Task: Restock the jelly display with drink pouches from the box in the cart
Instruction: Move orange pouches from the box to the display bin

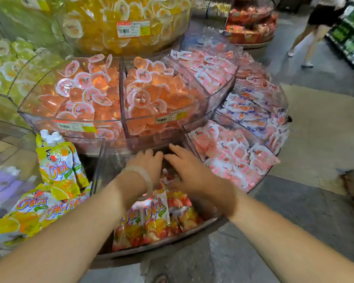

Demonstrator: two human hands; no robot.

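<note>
A tiered clear-plastic jelly display is filling the frame's centre — both the left hand and right hand are reaching, fingers spread and gripping nothing, into its lower-centre bin, where red-and-yellow drink pouches are already lying, room seemingly remaining — cart box unseen.

— Left hand?
— Reaching forward, palm down, fingers curled under at the knuckles (fingertips hidden, so no telling whether gripping anything); pale bangle round the wrist.
— Right hand?
— Stretched forward beside it, palm down, fingers straight and slightly spread, blurred. Both forearms bare, converging from the lower corners
</note>
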